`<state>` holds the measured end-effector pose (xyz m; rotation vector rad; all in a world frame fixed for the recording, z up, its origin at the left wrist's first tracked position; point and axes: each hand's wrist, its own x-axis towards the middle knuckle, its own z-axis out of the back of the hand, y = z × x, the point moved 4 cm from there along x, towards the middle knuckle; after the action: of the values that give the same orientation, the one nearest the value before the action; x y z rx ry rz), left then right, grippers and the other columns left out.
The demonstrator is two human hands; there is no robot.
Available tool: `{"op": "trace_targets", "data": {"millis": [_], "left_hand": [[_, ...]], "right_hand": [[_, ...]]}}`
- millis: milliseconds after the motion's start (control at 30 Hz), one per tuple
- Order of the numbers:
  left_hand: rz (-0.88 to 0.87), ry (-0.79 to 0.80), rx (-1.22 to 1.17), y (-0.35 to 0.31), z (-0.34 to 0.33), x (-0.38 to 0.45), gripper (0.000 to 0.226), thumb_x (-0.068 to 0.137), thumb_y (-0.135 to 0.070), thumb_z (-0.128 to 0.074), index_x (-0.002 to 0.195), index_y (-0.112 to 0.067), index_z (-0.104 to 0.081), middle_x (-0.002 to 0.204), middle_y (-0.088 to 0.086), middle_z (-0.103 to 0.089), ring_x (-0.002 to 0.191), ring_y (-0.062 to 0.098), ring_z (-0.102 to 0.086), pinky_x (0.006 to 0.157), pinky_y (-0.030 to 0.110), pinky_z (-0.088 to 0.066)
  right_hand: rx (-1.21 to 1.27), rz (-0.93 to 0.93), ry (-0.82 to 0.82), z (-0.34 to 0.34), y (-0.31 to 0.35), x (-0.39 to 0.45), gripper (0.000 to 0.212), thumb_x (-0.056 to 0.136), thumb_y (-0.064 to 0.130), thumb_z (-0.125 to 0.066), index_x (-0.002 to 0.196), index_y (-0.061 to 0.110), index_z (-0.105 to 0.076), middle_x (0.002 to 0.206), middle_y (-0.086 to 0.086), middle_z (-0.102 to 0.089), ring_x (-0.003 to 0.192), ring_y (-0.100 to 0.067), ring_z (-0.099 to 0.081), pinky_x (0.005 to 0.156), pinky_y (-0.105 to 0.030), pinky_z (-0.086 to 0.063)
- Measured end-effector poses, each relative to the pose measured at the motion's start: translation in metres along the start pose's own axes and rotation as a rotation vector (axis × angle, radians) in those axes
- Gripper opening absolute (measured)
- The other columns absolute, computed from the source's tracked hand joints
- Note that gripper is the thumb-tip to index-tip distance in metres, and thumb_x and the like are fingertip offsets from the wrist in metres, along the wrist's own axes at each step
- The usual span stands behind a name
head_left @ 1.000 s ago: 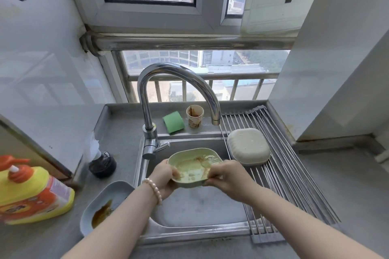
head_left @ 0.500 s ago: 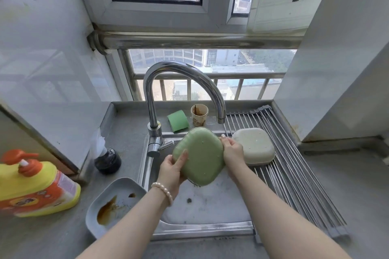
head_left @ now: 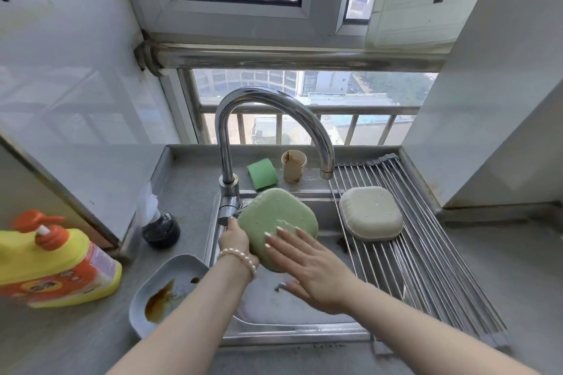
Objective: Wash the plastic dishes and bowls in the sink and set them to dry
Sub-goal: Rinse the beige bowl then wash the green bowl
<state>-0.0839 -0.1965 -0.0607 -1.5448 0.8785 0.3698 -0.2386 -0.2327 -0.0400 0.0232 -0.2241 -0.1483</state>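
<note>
Green dish (head_left: 275,224) now shows its underside over the sink (head_left: 292,335); left hand (head_left: 236,242) grips its edge, right hand (head_left: 307,268) rubs it with straight fingers, so washing continues.

Matt green plastic bowl (head_left: 275,221), glossy chrome faucet (head_left: 271,119), brushed steel sink (head_left: 292,332), metal-rod rack (head_left: 426,253)

No legible text anywhere; label on yellow detergent bottle (head_left: 58,265) too blurred to read.
</note>
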Motion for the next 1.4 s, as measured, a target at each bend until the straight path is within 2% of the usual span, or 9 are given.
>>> {"op": "trace_targets", "data": {"millis": [200, 333, 433, 600, 767, 933, 1067, 1200, 1400], "left_hand": [[-0.031, 0.098, 0.208, 0.031, -0.013, 0.013, 0.050, 0.090, -0.051, -0.044, 0.090, -0.005, -0.064, 0.108, 0.015, -0.068, 0.099, 0.033, -0.065, 0.095, 0.049, -0.050], [-0.118, 0.115, 0.270, 0.005, -0.018, -0.004, 0.039, 0.097, -0.038, -0.047, 0.078, -0.009, -0.066, 0.097, 0.012, -0.069, 0.093, 0.029, -0.065, 0.094, 0.046, -0.051], [-0.194, 0.098, 0.305, -0.011, -0.025, -0.015, 0.040, 0.095, -0.038, -0.053, 0.066, -0.011, -0.059, 0.080, 0.011, -0.065, 0.080, 0.027, -0.060, 0.090, 0.047, -0.052], [-0.315, 0.139, 0.508, -0.024, -0.038, -0.041, 0.053, 0.090, -0.055, -0.053, 0.056, -0.015, -0.045, 0.057, 0.001, -0.049, 0.058, 0.022, -0.045, 0.065, 0.032, -0.038], [-1.071, 0.010, 1.274, -0.017, -0.053, -0.058, 0.038, 0.088, -0.050, -0.048, 0.092, -0.016, -0.063, 0.090, 0.003, -0.061, 0.088, 0.027, -0.056, 0.077, 0.036, -0.044], [-1.572, 0.184, 1.343, 0.012, -0.076, -0.075, 0.039, 0.087, -0.032, -0.035, 0.101, -0.020, -0.070, 0.095, -0.002, -0.067, 0.096, 0.025, -0.061, 0.090, 0.048, -0.044], [-1.074, 0.367, 1.544, -0.013, -0.084, -0.053, 0.045, 0.094, -0.053, -0.035, 0.080, -0.018, -0.059, 0.084, 0.004, -0.061, 0.084, 0.025, -0.057, 0.070, 0.033, -0.043], [-0.333, 0.558, 0.852, -0.019, -0.071, -0.033, 0.045, 0.083, -0.053, -0.064, 0.068, -0.011, -0.069, 0.073, 0.009, -0.069, 0.075, 0.026, -0.064, 0.078, 0.037, -0.053], [-0.182, 0.196, 0.387, 0.004, -0.059, -0.020, 0.042, 0.089, -0.039, -0.060, 0.060, -0.010, -0.053, 0.067, 0.009, -0.056, 0.073, 0.024, -0.051, 0.073, 0.037, -0.046]], "right_hand": [[0.075, -0.403, 0.046, 0.021, -0.016, 0.034, 0.085, 0.091, 0.059, 0.010, 0.151, 0.007, -0.018, 0.158, -0.007, -0.010, 0.147, -0.028, -0.004, 0.116, -0.031, 0.010], [-0.038, -0.134, -0.036, 0.012, -0.004, 0.032, 0.058, 0.101, 0.043, -0.013, 0.147, 0.013, -0.030, 0.152, -0.007, -0.036, 0.142, -0.024, -0.028, 0.114, -0.039, -0.011], [0.101, -0.405, -0.054, 0.025, -0.036, 0.033, 0.062, 0.096, 0.056, -0.013, 0.144, 0.024, -0.037, 0.146, -0.006, -0.042, 0.134, -0.028, -0.034, 0.109, -0.045, -0.028], [0.485, -1.006, -0.110, 0.036, -0.066, 0.050, 0.034, 0.092, 0.036, -0.042, 0.069, 0.016, -0.055, 0.079, -0.006, -0.061, 0.082, -0.028, -0.054, 0.062, -0.032, -0.036], [0.782, -1.325, -0.113, 0.023, -0.091, 0.039, 0.033, 0.089, 0.028, -0.056, 0.059, 0.014, -0.055, 0.085, -0.013, -0.067, 0.083, -0.026, -0.057, 0.073, -0.030, -0.039], [0.779, -1.327, -0.149, 0.022, -0.092, 0.034, 0.039, 0.099, 0.029, -0.046, 0.101, -0.002, -0.069, 0.109, -0.019, -0.068, 0.108, -0.031, -0.060, 0.094, -0.036, -0.044], [0.749, -1.285, -0.175, 0.035, -0.092, 0.024, 0.041, 0.096, 0.031, -0.050, 0.077, 0.000, -0.070, 0.084, -0.015, -0.067, 0.086, -0.028, -0.060, 0.079, -0.033, -0.041], [0.782, -1.294, -0.181, 0.042, -0.104, 0.023, 0.031, 0.086, 0.022, -0.058, 0.072, -0.004, -0.065, 0.075, -0.014, -0.064, 0.078, -0.027, -0.056, 0.071, -0.033, -0.040], [0.411, -1.187, -0.207, 0.058, -0.078, 0.049, 0.033, 0.090, 0.026, -0.040, 0.063, 0.016, -0.056, 0.071, -0.004, -0.056, 0.076, -0.025, -0.050, 0.060, -0.029, -0.034]]}}
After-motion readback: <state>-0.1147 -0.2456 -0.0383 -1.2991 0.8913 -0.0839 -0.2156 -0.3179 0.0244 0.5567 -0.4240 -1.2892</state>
